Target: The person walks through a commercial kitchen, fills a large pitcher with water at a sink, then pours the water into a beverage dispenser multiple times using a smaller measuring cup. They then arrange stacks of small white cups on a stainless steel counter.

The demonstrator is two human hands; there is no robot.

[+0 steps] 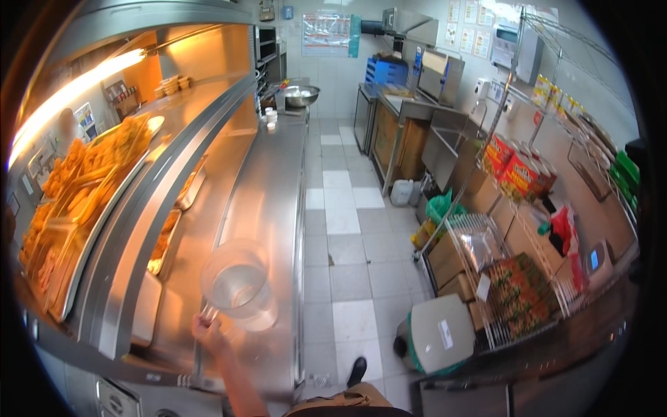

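My left hand (209, 331) grips the handle of a large clear plastic jug (237, 286) over the stainless steel counter (266, 193). Some reflections show through the jug's wall, and I cannot tell whether there is liquid in it. Just left of the jug, metal trays of food (169, 234) are set in under the counter's steel shelf. My right hand is out of view. Below me, one black shoe (357, 371) shows on the tiled floor (346, 250).
Fried food (112, 146) fills trays under a lit heat lamp (78, 99) at left. A lidded bin (443, 331) stands at right beside a wire shelf rack (500, 229) with boxes and red packs (521, 169). Cups (271, 119) and a steel bowl (301, 96) sit farther along the counter.
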